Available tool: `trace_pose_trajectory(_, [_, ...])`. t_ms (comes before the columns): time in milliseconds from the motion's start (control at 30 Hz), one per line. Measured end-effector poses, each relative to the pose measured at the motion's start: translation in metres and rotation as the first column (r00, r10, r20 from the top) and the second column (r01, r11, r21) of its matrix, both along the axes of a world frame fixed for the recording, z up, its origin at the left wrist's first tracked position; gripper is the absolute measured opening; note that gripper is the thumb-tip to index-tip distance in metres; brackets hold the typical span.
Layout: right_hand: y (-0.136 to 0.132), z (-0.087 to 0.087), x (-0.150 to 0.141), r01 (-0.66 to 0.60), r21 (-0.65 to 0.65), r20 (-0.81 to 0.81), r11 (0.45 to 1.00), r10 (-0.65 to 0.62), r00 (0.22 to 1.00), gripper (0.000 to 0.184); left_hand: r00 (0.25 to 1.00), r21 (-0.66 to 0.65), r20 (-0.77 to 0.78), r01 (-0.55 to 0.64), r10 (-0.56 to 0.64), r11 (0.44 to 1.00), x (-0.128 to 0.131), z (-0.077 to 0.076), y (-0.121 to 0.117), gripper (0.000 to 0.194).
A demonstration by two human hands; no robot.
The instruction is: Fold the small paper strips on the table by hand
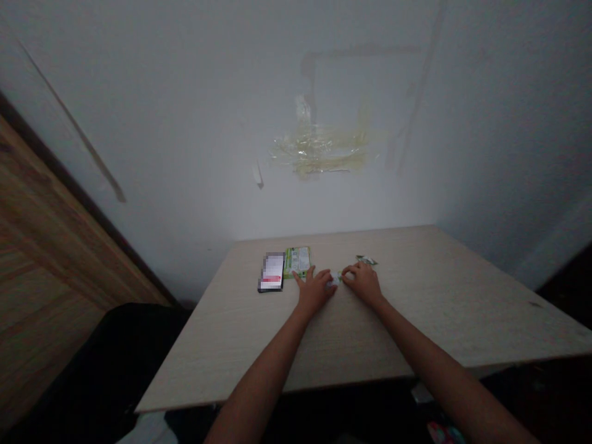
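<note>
A small white-and-green piece of paper or wrapper (334, 279) lies low over the table between my two hands. My left hand (316, 291) is palm down, with thumb and forefinger on the left end of this piece and the other fingers spread toward the green card. From the other side, my right hand (365, 283) pinches the right end, its fingers curled. Just behind my right hand lies a green-and-white scrap (367, 259), partly covered by the fingers. Beyond my left fingertips is a green-and-white printed card or packet (298, 260).
A phone (272, 272) with a lit, blurred screen rests left of the green card. The pale wooden table (240, 333) meets a grey wall (185, 154) bearing old clear tape (324, 151). A dark chair-like shape (124, 345) and wooden panel (46, 228) stand at left.
</note>
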State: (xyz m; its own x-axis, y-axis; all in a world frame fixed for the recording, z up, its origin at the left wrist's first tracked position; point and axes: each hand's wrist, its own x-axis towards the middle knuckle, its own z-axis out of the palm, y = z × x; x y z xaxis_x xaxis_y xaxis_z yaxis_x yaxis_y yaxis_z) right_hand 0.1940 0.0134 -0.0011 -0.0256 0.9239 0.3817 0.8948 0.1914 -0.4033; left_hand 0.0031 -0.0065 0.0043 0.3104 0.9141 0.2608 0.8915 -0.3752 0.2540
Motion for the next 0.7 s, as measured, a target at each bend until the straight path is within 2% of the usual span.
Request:
trace_pose_trajectory(167, [0.002, -0.006, 0.003, -0.029, 0.016, -0.039, 0.999, 0.030, 0.999, 0.016, 1.000, 0.021, 0.011, -0.010, 0.009, 1.000, 0.001, -0.001, -0.001, 0.029])
trace_pose_trajectory(433, [0.018, -0.028, 0.018, -0.097, 0.123, -0.202, 0.988, 0.120, 0.972, 0.017, 0.999, 0.062, 0.024, -0.033, 0.032, 0.998, 0.001, 0.002, -0.006, 0.026])
trace_pose_trajectory(567, [0.015, -0.028, 0.019, -0.129, 0.165, -0.166, 0.978, 0.156, 0.974, 0.014, 0.998, 0.079, 0.047, -0.046, 0.042, 0.996, 0.000, 0.002, -0.007, 0.024])
trace_pose_trajectory(700, [0.007, -0.021, 0.016, -0.168, 0.130, -0.072, 0.977, 0.179, 0.981, 0.014, 0.997, 0.081, 0.048, -0.063, 0.059, 0.995, 0.000, 0.002, -0.007, 0.024])
